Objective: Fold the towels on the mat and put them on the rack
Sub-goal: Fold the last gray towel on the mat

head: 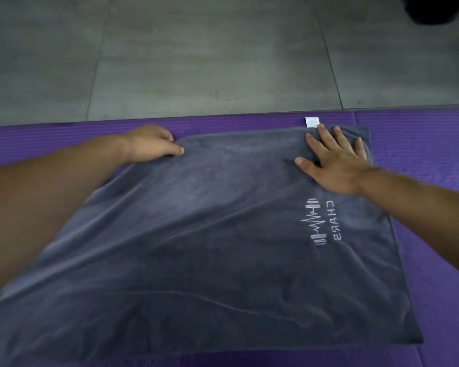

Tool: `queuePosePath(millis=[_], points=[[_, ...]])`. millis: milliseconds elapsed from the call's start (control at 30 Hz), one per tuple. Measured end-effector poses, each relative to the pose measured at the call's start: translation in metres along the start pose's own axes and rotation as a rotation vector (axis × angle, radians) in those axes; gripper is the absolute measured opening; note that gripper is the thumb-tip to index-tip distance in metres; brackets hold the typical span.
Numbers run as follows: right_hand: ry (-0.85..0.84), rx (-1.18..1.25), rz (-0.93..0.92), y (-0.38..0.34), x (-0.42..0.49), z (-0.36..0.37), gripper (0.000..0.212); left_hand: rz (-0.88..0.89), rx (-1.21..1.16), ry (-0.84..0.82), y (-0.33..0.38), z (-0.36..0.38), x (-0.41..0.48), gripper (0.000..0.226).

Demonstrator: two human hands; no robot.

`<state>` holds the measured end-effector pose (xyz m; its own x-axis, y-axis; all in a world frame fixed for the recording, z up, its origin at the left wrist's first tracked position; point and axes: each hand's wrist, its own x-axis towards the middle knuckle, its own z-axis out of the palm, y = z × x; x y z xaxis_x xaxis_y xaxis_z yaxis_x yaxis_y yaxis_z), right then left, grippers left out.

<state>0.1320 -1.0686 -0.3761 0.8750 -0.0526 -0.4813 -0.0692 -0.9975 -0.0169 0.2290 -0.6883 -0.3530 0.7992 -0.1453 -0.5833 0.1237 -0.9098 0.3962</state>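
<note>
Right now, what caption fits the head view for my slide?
Left hand grips a corner of the grey towel on a purple mat; right hand presses it flat.

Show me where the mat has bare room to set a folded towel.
Bare mat: left of the towel by the left hand; a strip right of the right hand. The band before the floor is narrow. The towel crowds the middle.

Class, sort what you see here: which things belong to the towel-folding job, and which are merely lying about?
Job: grey plush towel; purple ribbed foam mat; left hand; right hand.
Lying about: grey tiled floor; dark blurred object.
</note>
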Motion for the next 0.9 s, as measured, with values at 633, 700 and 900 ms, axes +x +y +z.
queuePosePath(millis=[633,700,900], points=[[-0.064,-0.038,-0.512,-0.274,-0.051,0.020,0.092,0.113,0.074,0.126,-0.232,-0.079,-0.075,0.018],[-0.053,-0.044,-0.457,-0.285,-0.054,0.025,0.092,0.071,0.050,0.202,-0.245,-0.075,-0.069,0.018],[-0.047,0.055,-0.320,-0.311,-0.053,0.021,0.080,0.060,-0.261,0.332,-0.266,-0.073,-0.051,0.011]])
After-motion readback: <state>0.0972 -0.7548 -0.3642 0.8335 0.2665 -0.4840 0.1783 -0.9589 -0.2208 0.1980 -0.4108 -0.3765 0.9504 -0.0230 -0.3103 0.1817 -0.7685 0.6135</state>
